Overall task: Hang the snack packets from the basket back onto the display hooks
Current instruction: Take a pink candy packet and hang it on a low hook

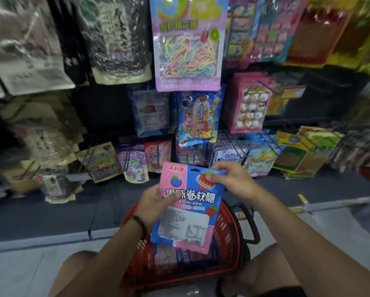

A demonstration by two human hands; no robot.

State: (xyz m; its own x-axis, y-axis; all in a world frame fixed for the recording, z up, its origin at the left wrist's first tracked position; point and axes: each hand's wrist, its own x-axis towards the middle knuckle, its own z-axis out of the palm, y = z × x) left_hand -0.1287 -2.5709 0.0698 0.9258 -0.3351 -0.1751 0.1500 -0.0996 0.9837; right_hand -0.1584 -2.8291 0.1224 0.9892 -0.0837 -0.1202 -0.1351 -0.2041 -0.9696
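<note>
The fingers of the left hand (156, 202) clamp the left edge of the pink-and-blue snack packet (190, 211), thumb on its face. The fingers of the right hand (231, 181) pinch the top corner at 1 o'clock, beside the hang hole. The packet is held upright just above the red basket (229, 239) at 6 o'clock. Keep the top edge taut, level the hole, and feed it onto a display hook (157, 152) at 12 o'clock. Count: one packet in hand, at least one spare packet (169, 260) in the basket, one basket.
</note>
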